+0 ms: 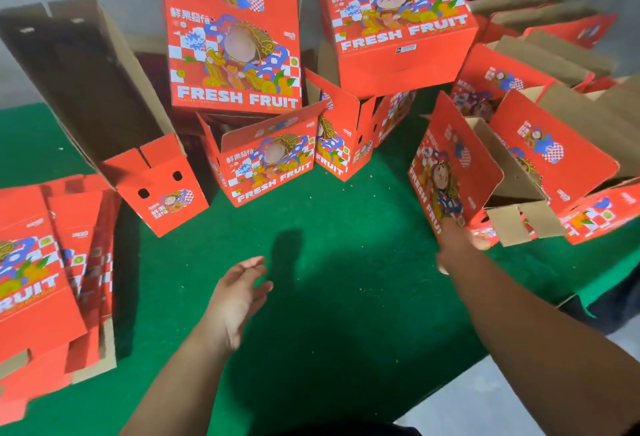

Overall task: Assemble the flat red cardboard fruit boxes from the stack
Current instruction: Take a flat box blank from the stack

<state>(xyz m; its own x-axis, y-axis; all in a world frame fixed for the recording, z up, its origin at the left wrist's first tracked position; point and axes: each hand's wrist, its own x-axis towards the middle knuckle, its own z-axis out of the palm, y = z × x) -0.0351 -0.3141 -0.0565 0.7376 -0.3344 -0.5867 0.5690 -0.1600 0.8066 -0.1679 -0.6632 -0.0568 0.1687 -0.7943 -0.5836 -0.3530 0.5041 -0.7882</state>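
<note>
- Right hand (459,245) reaches forward-right, touching the bottom corner of a half-opened box (453,172); blur hides whether the fingers are gripping it.
- That box stands tilted just beyond the hand, long axis running away from it, brown flaps hanging open on its right.
- Left hand (239,293) is open and empty, palm inward, hovering over the green surface (329,297).
- Flat stack (45,279) lies well to its left, so the left hand is the nearer one for the next blank.

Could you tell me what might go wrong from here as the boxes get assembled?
The right hand touches only the bottom corner of a half-open box with loose brown flaps; it could tip or fold wrongly. The left hand is open and off it, so nothing steadies it. The stacked assembled boxes behind look tilted and might topple.
</note>
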